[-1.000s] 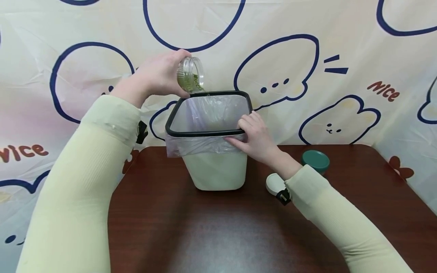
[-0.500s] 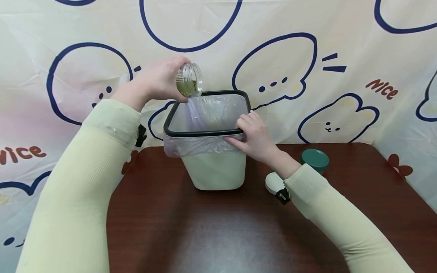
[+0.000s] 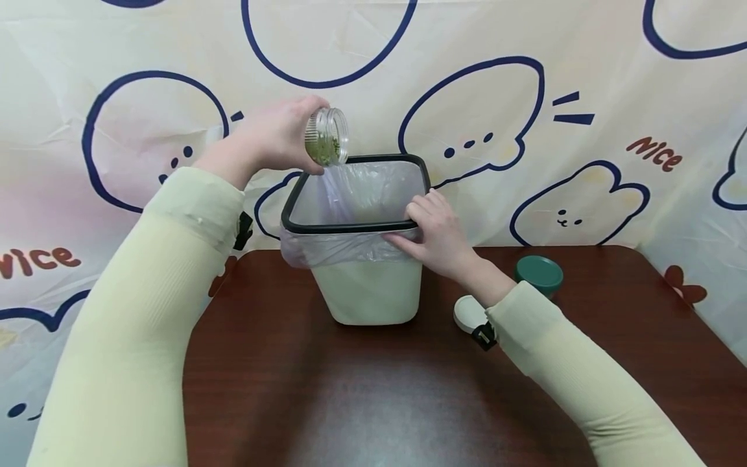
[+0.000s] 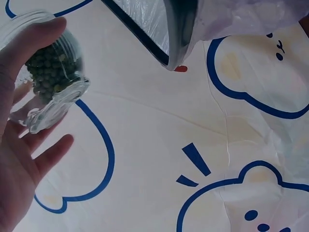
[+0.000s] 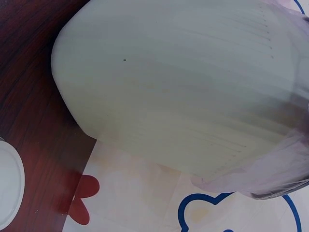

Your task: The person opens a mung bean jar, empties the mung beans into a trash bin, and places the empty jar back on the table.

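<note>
My left hand (image 3: 277,136) grips a clear jar (image 3: 328,137), tipped on its side above the left rim of a trash bin. Small round green beans (image 4: 50,70) lie inside the jar, close to its mouth in the left wrist view. The pale trash bin (image 3: 370,295) stands on the table with a black rim; a thin translucent bag (image 3: 344,250) lines it and folds over the outside. My right hand (image 3: 438,233) holds the bin's right rim, fingers over the edge and thumb outside on the bag. The bin's floor is hidden.
A round white lid (image 3: 469,314) lies on the dark wooden table (image 3: 373,389) beneath my right wrist. Behind that forearm stands a container with a green top (image 3: 539,272), partly hidden by the sleeve. A printed cloth (image 3: 607,39) hangs behind the table.
A second ago the jar was slightly higher, with green beans at its lip over the bin. It has since dropped a little, and the beans lie back inside. My right hand has stayed put.
</note>
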The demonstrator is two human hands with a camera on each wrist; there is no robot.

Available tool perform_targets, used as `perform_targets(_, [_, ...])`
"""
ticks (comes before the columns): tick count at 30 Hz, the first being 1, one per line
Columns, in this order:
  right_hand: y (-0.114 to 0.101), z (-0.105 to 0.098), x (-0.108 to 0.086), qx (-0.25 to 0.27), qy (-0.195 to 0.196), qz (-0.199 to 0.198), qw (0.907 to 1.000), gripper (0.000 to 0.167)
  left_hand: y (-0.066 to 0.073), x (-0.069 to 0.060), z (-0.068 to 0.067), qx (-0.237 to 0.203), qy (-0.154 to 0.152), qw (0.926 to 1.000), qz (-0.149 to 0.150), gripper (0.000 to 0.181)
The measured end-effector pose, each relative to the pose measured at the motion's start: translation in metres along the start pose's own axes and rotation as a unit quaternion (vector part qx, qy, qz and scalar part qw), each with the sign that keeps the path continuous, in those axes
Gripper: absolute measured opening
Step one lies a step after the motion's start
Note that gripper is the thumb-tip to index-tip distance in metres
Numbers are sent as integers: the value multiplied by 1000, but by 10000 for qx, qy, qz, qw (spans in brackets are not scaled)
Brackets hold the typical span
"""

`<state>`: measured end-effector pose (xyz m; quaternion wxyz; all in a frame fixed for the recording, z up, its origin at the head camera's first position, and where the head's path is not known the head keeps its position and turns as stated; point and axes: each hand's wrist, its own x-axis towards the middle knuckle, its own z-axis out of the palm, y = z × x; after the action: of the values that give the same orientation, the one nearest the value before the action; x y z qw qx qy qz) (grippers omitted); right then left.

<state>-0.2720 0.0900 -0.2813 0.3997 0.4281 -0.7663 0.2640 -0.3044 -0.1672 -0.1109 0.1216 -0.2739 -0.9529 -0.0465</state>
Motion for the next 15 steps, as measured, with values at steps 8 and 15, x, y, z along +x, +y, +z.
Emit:
perform_targets(8, [1, 1, 1, 31, 29, 27, 10000, 41, 0, 1, -2, 108, 288, 9995, 119, 91])
perform_targets(15, [0, 2, -1, 12, -9, 25, 10000, 41, -2, 0, 5, 178, -6, 9998, 110, 90])
